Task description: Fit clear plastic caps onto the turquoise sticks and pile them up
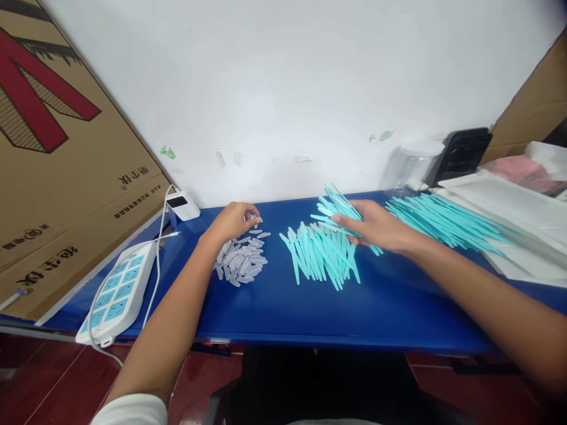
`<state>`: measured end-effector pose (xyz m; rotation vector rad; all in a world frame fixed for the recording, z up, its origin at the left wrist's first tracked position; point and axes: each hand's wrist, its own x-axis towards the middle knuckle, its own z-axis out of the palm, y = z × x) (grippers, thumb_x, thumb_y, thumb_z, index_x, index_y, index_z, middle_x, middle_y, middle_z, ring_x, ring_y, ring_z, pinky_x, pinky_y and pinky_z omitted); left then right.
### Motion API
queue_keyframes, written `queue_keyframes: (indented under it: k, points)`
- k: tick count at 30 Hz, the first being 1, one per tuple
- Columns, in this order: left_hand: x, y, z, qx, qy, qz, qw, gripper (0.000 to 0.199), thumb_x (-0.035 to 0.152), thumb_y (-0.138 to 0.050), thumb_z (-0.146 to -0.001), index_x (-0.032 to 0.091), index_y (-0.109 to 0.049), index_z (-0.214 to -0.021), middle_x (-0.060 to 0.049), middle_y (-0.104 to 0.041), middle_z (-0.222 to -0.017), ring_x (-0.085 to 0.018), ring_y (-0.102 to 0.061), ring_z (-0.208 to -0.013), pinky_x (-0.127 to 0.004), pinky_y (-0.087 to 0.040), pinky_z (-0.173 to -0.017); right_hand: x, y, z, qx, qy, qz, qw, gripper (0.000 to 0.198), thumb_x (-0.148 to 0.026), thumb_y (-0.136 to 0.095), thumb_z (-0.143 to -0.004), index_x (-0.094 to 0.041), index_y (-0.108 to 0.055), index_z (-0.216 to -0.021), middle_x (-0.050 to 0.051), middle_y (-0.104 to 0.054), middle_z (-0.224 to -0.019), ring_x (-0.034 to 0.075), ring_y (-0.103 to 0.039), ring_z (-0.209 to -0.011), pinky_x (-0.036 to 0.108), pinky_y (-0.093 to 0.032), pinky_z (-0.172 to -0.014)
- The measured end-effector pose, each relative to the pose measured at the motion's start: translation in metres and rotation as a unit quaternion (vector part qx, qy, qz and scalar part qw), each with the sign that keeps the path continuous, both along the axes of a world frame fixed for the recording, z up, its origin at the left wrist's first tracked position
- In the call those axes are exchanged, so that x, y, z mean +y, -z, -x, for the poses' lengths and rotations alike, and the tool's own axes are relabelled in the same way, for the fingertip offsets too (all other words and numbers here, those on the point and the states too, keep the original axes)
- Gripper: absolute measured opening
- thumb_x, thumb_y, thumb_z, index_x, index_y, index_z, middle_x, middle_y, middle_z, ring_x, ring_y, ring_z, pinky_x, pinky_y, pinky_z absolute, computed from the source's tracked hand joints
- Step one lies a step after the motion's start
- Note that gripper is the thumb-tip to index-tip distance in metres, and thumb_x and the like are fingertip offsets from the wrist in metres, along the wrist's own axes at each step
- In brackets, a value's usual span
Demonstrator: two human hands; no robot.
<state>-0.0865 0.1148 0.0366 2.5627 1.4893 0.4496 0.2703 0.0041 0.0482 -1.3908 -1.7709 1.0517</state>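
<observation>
My left hand (239, 221) is at the far side of a pile of small translucent plastic pieces (241, 262), short and narrow like caps. Its thumb and fingers are pinched together, with a bit of one clear piece showing at the tips. My right hand (370, 224) grips a loose bundle of thin teal plastic sticks (339, 206), which fan out toward the wall. Just below this bundle, a heap of teal sticks (316, 254) lies on the blue table (283, 313). The palm and some fingers of the right hand are hidden.
More teal sticks (443, 221) lie at the right beside white plastic bags (527, 206). Behind them stand a clear jar (419, 165) and a black phone-like object (463, 153). At left are a power strip (119, 292), a white device with a cable (183, 205) and a large cardboard box (84, 171).
</observation>
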Motion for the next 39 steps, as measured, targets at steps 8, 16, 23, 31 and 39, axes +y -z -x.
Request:
queue_keyframes:
  k: [8,16,23,31,39]
  points:
    - [0.001,0.006,0.0,0.029,-0.015,0.0,0.999,0.031,0.047,-0.067,-0.091,0.021,-0.08,-0.101,-0.008,-0.077,-0.087,-0.021,-0.067,-0.073,-0.031,-0.044,-0.066,0.002,0.001,-0.002,-0.014,0.004,-0.022,1.0,0.049,-0.067,-0.077,-0.082,-0.022,-0.059,-0.088,-0.003,-0.057,-0.061,0.015,-0.053,-0.051,0.028,-0.037,-0.05]
    - [0.013,0.021,0.006,0.052,-0.014,-0.008,0.999,0.032,0.038,-0.068,-0.091,0.02,-0.077,-0.116,-0.012,-0.076,-0.112,-0.027,-0.07,-0.096,-0.034,-0.049,-0.078,0.007,0.007,-0.004,-0.085,0.024,-0.087,0.992,0.036,-0.056,-0.068,-0.094,-0.022,-0.058,-0.091,-0.001,-0.061,-0.064,0.021,-0.063,-0.059,0.032,-0.045,-0.061]
    - [0.015,0.029,0.004,0.068,-0.021,-0.026,0.997,0.034,0.029,-0.055,-0.098,0.021,-0.075,-0.125,-0.015,-0.068,-0.119,-0.032,-0.062,-0.116,-0.043,-0.049,-0.1,0.006,0.006,-0.001,-0.099,0.025,-0.109,0.989,0.03,-0.051,-0.064,-0.095,-0.021,-0.058,-0.093,0.001,-0.065,-0.072,0.022,-0.065,-0.059,0.033,-0.047,-0.062]
    - [0.013,0.019,0.013,0.045,0.017,0.053,0.997,0.06,0.052,-0.056,-0.098,0.025,-0.058,-0.152,-0.016,-0.061,-0.138,-0.035,-0.055,-0.132,-0.046,-0.046,-0.108,0.008,0.008,-0.005,-0.106,0.032,-0.12,0.987,0.023,-0.044,-0.064,-0.095,-0.021,-0.06,-0.094,-0.001,-0.063,-0.065,0.021,-0.064,-0.057,0.032,-0.044,-0.06]
    - [0.022,0.032,0.007,0.03,-0.002,0.015,0.999,0.033,0.037,-0.064,-0.093,0.019,-0.078,-0.117,-0.013,-0.072,-0.108,-0.027,-0.066,-0.093,-0.035,-0.048,-0.08,0.008,0.007,-0.004,-0.11,0.034,-0.124,0.986,0.027,-0.048,-0.064,-0.096,-0.022,-0.059,-0.09,-0.001,-0.064,-0.067,0.021,-0.065,-0.057,0.033,-0.046,-0.062]
